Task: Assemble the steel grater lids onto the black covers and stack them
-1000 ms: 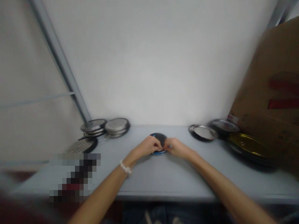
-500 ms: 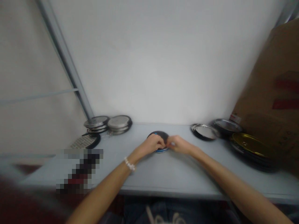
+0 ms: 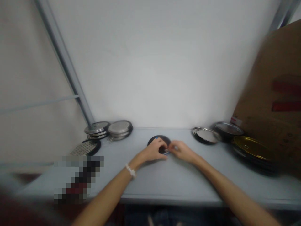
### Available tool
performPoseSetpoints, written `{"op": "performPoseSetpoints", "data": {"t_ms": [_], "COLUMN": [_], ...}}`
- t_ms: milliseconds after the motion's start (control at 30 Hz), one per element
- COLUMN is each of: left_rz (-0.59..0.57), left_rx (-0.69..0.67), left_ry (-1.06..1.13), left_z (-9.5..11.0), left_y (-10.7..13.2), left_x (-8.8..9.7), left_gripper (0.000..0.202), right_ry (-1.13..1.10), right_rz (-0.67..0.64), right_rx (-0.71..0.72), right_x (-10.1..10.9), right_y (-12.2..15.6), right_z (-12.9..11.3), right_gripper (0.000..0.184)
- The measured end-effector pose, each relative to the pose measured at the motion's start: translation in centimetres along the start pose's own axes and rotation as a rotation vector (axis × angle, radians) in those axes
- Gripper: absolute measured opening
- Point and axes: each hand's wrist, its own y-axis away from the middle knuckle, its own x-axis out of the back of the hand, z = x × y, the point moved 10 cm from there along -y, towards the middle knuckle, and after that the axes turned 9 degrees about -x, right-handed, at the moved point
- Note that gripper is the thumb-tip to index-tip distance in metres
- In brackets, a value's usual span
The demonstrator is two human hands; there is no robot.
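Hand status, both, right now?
Left hand: closed on the dark round disc with blue trim.
Right hand: fingers bunched at the disc's edge; cannot tell if holding it.

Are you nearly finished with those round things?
Hard to say, but the stack of metal lids already looks neatly piled. In hand: the dark round disc, with the left hand and right hand on it. Left: the gold-topped stack, untouched.

Ok so my left hand [image 3: 154, 150] and right hand [image 3: 182, 151] have both slid a bit toward the near edge of the dark round disc [image 3: 158, 141], and the blue band that showed under it earlier is basically hidden now.
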Motion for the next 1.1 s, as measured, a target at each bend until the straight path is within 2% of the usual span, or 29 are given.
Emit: {"op": "performPoseSetpoints", "data": {"t_ms": [67,200,367,567,700,800,900,967,1033,1100], "left_rz": [0.014,0.031,0.003,0.111,0.198,0.375,0.655,0.882,1.134,1.267], "left_rx": [-0.026,-0.033,-0.044,0.001,0.035,0.136,0.267,0.392,0.527,0.589], "left_ry": [-0.133,-0.295,-0.418,-0.502,-0.415,-0.317,-0.205,-0.027,0.251,0.341], "left_z": [0.7,2.0,3.1,3.0,2.7,1.6,-0.7,-3.6,-7.3,-9.9], "left_y": [0.2,0.1,-0.3,0.0,0.3,1.0,2.9,5.1,7.9,10.0], "left_x": [0.2,0.0,-0.5,1.1,2.4,4.9,8.6,10.9,12.2,13.5], "left_gripper": [0.044,0.025,0.030,0.030,0.031,0.030,0.030,0.031,0.031,0.028], "right_ry": [0.019,0.040,0.027,0.044,0.038,0.054,0.069,0.075,0.080,0.084], "right_rz": [0.040,0.087,0.144,0.243,0.321,0.383,0.389,0.372,0.355,0.340], "right_rx": [0.024,0.100,0.222,0.312,0.320,0.283,0.240,0.223,0.215,0.210], "right_x": [0.4,0.7,0.6,1.1,2.1,2.8,2.9,2.7,2.4,2.1], "right_y": [0.2,0.8,1.8,2.5,2.9,3.1,3.0,2.9,2.8,2.7], "right_z": [-0.5,-1.9,-3.7,-4.6,-5.1,-5.0,-4.5,-4.2,-4.1,-4.0], "right_gripper": [0.012,0.017,0.020,0.024,0.024,0.024,0.021,0.021,0.021,0.021]}}
